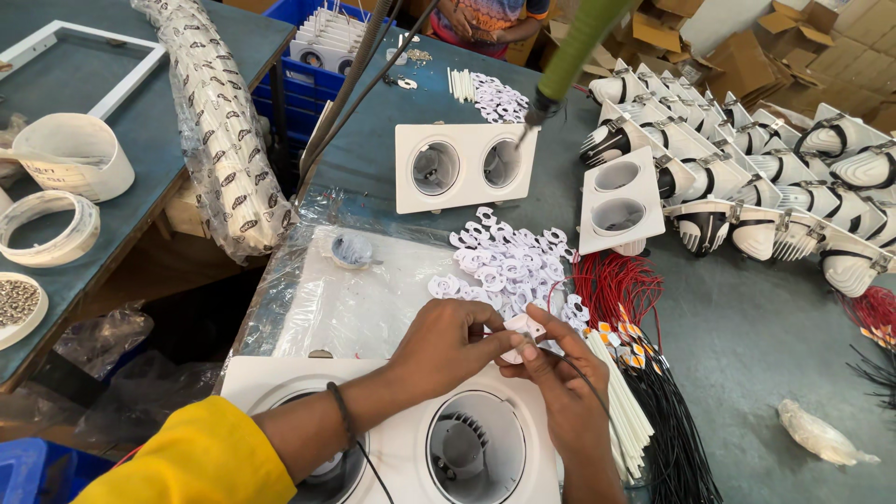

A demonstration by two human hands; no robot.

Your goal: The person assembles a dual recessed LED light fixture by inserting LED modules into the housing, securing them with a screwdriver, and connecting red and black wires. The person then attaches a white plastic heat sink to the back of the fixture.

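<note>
My left hand (446, 343) and my right hand (558, 378) meet over a white twin-hole lamp housing (280, 378) at the near table edge. Between the fingertips of both hands sits a small white round part (519, 329). A thin black wire (583, 383) runs from it across my right hand. A pile of several similar small white parts (509, 261) lies just beyond my hands on a clear plastic sheet (359, 299).
Another twin-hole housing (462, 187) stands further back under a hanging green-handled screwdriver (571, 51). Several assembled lamp housings (747, 177) crowd the right. Red wires (611, 285), black wires (667, 420) and white sleeves (621, 411) lie right of my hands. Another person (481, 19) sits at the far end.
</note>
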